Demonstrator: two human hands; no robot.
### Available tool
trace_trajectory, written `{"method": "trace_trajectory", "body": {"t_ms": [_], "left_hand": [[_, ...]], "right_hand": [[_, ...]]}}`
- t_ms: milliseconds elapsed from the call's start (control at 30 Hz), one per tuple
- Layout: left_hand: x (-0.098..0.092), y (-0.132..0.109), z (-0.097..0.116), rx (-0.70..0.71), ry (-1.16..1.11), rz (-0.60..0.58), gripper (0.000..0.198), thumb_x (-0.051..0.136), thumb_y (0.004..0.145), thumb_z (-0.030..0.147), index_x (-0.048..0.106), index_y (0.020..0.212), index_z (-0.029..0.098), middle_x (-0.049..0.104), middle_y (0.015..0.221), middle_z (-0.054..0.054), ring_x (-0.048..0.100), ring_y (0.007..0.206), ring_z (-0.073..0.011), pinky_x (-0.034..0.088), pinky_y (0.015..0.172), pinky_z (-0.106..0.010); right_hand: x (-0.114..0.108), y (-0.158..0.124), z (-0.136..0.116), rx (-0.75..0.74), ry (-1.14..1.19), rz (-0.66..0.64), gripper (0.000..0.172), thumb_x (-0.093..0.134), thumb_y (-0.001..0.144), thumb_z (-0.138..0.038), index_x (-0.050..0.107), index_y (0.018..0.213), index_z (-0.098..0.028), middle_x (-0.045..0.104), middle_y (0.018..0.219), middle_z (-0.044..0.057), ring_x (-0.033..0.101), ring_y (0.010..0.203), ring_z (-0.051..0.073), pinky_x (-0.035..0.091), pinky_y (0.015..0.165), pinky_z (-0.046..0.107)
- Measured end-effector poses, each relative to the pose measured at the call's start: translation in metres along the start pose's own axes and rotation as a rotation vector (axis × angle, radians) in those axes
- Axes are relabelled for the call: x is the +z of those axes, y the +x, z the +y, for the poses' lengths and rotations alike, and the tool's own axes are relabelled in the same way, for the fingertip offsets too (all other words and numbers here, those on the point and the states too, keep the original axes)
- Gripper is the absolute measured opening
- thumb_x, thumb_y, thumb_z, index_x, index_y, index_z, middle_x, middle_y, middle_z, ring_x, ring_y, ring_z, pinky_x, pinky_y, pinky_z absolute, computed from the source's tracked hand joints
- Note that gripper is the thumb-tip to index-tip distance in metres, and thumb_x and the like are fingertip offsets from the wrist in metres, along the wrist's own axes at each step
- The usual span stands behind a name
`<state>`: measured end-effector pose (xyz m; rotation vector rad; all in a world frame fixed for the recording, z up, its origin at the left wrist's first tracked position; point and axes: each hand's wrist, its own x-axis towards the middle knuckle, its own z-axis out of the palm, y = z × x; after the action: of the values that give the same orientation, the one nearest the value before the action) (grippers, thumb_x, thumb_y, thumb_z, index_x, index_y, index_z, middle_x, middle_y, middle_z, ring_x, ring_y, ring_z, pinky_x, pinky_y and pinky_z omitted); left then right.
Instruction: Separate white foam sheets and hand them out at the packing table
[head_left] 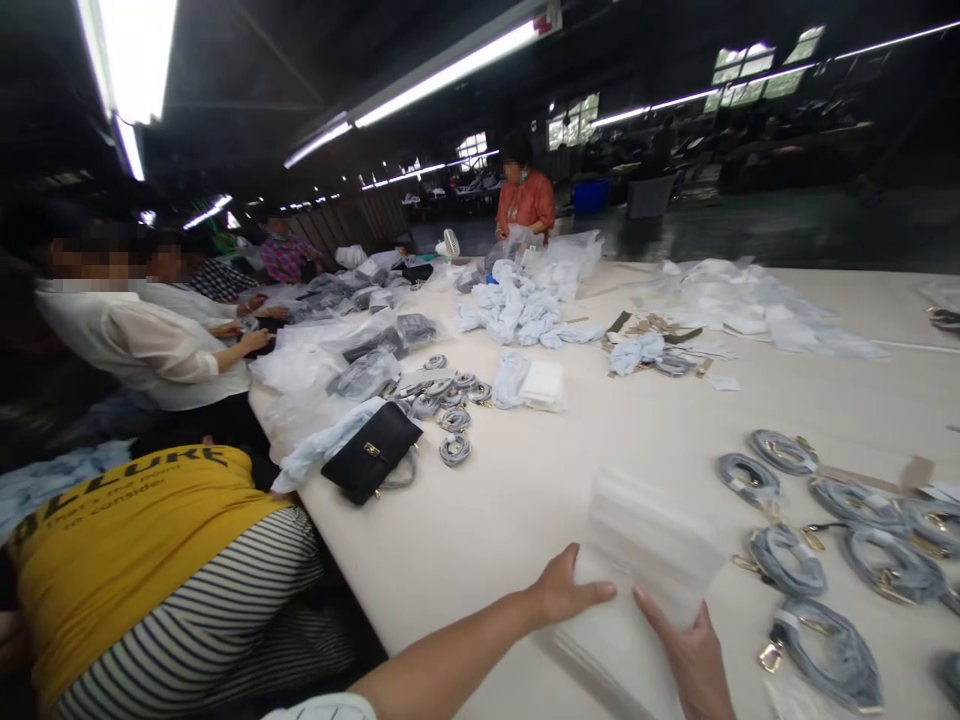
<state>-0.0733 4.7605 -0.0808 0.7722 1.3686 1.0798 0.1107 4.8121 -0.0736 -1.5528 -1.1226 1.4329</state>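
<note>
My left hand [566, 592] and my right hand [694, 655] both hold a clear plastic bag [645, 545] just above the white table [540, 480] near its front edge. The left thumb lies along the bag's left side, and the right hand's fingers reach up under its lower right corner. Several coiled grey bag straps with gold clips [821, 585] lie on the table right of my hands. One coiled strap [829, 655] sits closest to my right hand.
A black handbag [373, 452] lies at the table's left edge beside more coiled straps [450, 405]. Heaps of light blue wrapping [517, 300] and plastic bags [750, 300] cover the far side. Several co-workers sit along the left edge, one person in yellow [127, 540] closest.
</note>
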Motion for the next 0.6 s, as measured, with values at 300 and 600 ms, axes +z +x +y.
{"method": "trace_trajectory", "body": {"t_ms": [300,600], "left_hand": [[-0.016,-0.006,-0.026,0.045,0.13,0.095,0.071,0.072,0.068,0.064,0.056,0.115,0.014,0.069,0.103,-0.012,0.065,0.094,-0.0279,0.053,0.08,-0.041],[-0.173,0.022,0.021,0.023,0.452,0.412,0.032,0.058,0.089,0.033,0.054,0.112,0.012,0.064,0.087,-0.006,0.063,0.076,-0.0179,0.055,0.069,-0.034]], "right_hand": [[0.02,0.003,0.039,0.335,0.265,-0.125,0.092,0.088,0.051,-0.049,0.055,0.129,-0.014,0.068,0.118,0.014,0.064,0.108,0.036,0.058,0.09,0.048],[0.073,0.044,0.021,0.382,0.24,-0.095,0.097,0.088,0.047,-0.05,0.056,0.128,-0.006,0.063,0.125,0.019,0.061,0.114,0.038,0.053,0.1,0.048]]}}
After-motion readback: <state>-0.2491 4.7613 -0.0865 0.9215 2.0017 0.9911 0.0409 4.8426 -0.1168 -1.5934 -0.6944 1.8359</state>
